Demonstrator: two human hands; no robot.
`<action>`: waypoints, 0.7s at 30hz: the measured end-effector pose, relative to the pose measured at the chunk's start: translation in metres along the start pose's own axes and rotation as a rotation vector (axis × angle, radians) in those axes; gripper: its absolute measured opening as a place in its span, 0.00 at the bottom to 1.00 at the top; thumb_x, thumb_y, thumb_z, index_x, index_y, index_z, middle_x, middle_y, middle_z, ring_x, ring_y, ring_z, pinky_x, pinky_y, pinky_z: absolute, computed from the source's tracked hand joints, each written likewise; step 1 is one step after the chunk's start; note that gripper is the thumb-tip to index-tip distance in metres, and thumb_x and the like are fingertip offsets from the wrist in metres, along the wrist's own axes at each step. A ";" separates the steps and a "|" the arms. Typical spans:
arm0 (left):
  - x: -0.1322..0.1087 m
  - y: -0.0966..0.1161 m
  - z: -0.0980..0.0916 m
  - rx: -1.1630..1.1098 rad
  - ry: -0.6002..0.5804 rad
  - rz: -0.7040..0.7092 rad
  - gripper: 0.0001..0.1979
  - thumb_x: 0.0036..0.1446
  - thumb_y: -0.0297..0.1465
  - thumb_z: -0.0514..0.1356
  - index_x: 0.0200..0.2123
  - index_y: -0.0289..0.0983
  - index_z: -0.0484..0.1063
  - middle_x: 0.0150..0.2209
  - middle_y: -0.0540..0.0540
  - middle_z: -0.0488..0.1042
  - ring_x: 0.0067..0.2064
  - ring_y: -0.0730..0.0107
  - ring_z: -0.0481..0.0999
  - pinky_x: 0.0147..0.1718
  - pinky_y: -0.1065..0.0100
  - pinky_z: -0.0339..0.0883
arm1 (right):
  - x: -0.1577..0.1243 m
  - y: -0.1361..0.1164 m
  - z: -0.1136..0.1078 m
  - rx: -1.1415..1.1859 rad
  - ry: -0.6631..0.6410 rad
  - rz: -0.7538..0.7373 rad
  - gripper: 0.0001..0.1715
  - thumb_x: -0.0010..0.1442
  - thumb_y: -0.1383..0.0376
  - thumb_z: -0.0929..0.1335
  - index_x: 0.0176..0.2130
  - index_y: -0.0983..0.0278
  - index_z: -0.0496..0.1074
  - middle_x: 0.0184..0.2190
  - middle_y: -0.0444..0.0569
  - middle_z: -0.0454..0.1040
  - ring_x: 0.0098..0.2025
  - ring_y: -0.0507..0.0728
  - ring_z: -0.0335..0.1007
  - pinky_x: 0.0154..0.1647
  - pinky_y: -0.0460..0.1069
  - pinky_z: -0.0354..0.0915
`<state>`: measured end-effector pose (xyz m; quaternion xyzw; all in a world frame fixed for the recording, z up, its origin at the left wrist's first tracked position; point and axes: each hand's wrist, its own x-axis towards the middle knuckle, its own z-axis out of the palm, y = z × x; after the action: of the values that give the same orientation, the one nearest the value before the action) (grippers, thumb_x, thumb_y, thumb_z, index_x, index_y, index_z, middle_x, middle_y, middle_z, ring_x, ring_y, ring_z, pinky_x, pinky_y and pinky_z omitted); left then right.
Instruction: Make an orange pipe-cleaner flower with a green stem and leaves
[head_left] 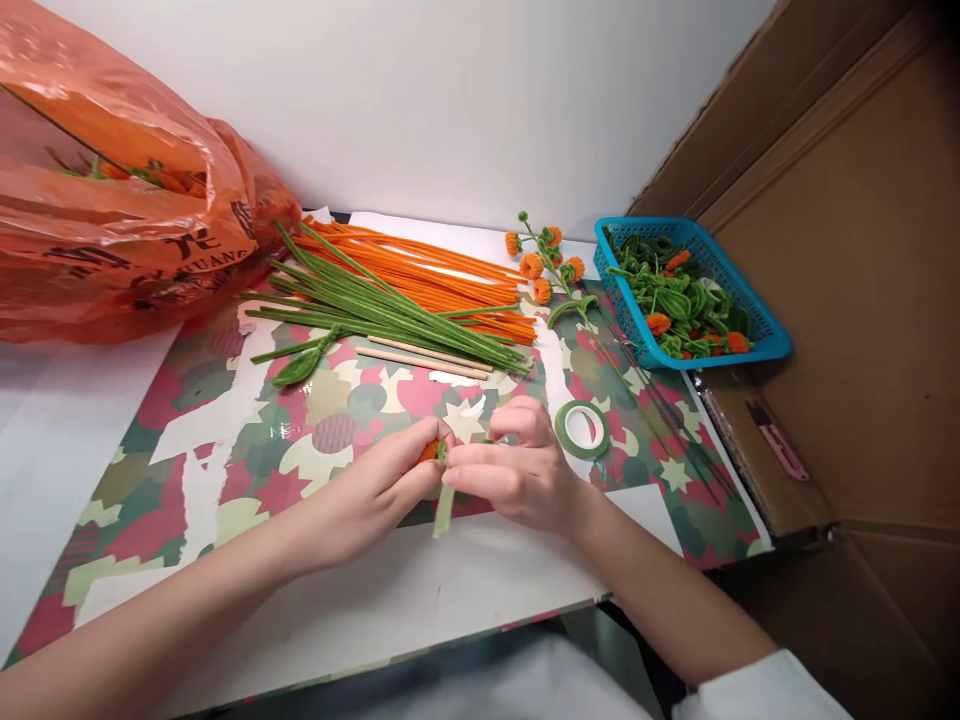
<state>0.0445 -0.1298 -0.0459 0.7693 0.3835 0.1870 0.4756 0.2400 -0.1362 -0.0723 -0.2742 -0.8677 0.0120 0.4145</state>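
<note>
Both hands meet over the front middle of the patterned table. My left hand (390,490) is closed around a small orange pipe-cleaner flower (430,452), most of it hidden by the fingers. At its green base my right hand (521,465) pinches a strip of pale green floral tape (444,512), whose loose end hangs down below the fingertips. A bit of green stem shows behind the right fingers. Just right of that hand lies a roll of green floral tape (583,430).
Behind the hands lie green pipe cleaners (405,310), orange pipe cleaners (420,265), wooden sticks (424,362) and a green leaf piece (300,365). A finished orange flower spray (544,265) lies near a blue basket (720,357). An orange plastic bag (97,290) stands left; a pink cutter (781,447) lies right.
</note>
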 end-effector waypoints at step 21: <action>0.003 -0.012 0.018 0.747 0.474 0.367 0.08 0.62 0.22 0.46 0.32 0.37 0.59 0.27 0.46 0.65 0.27 0.66 0.64 0.25 0.68 0.61 | 0.013 -0.040 0.022 1.196 0.323 1.413 0.17 0.44 0.56 0.77 0.26 0.64 0.72 0.20 0.41 0.70 0.24 0.48 0.64 0.26 0.45 0.63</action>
<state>0.0531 -0.1355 -0.0655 0.8788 0.3803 0.2872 0.0250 0.1989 -0.1592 -0.0680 -0.4771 -0.2818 0.6666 0.4986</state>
